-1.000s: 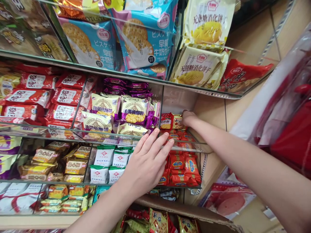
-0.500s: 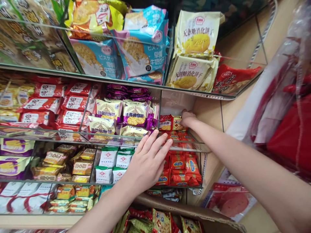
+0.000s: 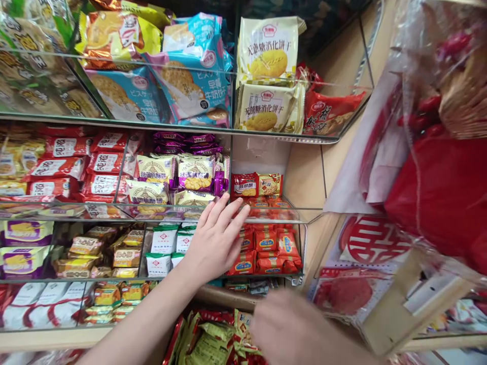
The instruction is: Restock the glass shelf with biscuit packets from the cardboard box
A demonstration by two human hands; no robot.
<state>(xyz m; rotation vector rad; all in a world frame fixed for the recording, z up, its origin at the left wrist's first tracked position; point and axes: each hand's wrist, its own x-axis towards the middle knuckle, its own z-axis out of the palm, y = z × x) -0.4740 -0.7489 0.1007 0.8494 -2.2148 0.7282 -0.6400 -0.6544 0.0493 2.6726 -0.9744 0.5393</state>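
glossy plastic snack packets, clear glass shelf

We find the widest free room in the right compartment of the middle shelf: above the low red packets a tall gap stands open up to the glass shelf overhead, with the tiled wall closing its right side. A glass divider bounds it on the left, and beyond that the yellow biscuit bags fill their bay nearly to the top. Our left hand lies flat across the shelf's front edge, partly blocking the lower compartment of red packs. Our right hand hangs blurred over the open box. At right, wrapped red goods crowd the aisle.
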